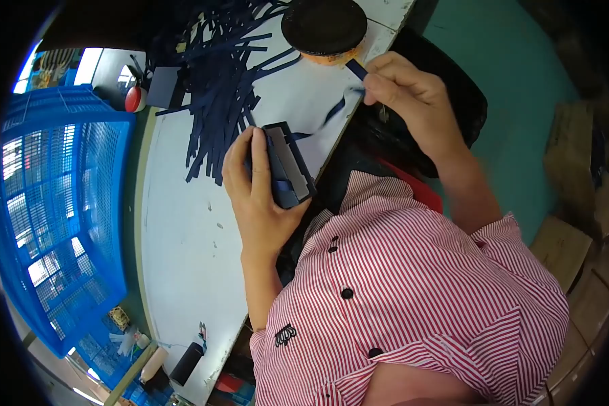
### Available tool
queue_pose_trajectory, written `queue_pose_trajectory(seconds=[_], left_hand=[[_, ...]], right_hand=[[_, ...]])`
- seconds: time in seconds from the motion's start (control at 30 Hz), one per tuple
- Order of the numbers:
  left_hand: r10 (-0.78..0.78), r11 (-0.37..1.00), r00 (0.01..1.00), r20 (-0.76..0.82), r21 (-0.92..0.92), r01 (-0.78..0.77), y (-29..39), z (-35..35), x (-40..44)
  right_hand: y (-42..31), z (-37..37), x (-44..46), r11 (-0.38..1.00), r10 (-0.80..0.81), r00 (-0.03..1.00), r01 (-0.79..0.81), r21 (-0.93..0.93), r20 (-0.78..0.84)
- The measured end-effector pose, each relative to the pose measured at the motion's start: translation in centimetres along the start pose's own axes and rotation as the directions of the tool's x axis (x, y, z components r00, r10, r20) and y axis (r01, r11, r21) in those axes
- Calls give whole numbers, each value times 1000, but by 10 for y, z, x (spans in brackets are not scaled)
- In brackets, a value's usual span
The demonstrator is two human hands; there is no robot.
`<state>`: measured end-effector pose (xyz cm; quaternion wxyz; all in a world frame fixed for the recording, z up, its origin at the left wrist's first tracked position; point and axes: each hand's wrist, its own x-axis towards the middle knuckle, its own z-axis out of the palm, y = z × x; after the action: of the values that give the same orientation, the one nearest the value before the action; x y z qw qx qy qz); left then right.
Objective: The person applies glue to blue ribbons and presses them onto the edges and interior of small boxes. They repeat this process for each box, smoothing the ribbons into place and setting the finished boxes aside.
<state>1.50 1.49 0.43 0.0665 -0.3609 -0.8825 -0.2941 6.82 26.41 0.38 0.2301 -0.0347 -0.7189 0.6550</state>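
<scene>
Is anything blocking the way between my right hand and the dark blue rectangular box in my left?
Nothing visible: just a narrow dark blue ribbon trails from your right hand toward the box in your left hand. The round, black-topped orange container stands off to one side.

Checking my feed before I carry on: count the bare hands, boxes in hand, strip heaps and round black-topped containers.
Hands (left hand, right hand): 2
Dark box in hand: 1
Heap of dark-blue strips, too tangled to count singly: 1
Round black-topped container: 1
Total: 5
</scene>
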Motion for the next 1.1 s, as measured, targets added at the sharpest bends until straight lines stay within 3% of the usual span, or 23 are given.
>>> queue_pose_trajectory(seconds=[0.1,0.23,0.33,0.53,0.73,1.1], left_hand=[[19,999,1000,8,-51,-19,6,5,6],[74,997,996,41,-1,-74,6,15,12],[79,997,995,53,-14,-78,6,23,17],[53,997,997,57,-67,-49,16,12,16],[93,996,993,73,-17,-92,13,11,18],[67,997,995,72,-36,-64,13,9,16]], right_hand=[[21,10,2,977,191,968,-171,127,-166],[24,13,9,899,380,916,-333,283,-128],[45,14,16,874,430,893,-375,308,-135],[37,31,15,943,334,877,-314,115,-346],[40,39,19,981,184,897,-194,16,-401],[30,38,19,938,346,859,-307,161,-377]])
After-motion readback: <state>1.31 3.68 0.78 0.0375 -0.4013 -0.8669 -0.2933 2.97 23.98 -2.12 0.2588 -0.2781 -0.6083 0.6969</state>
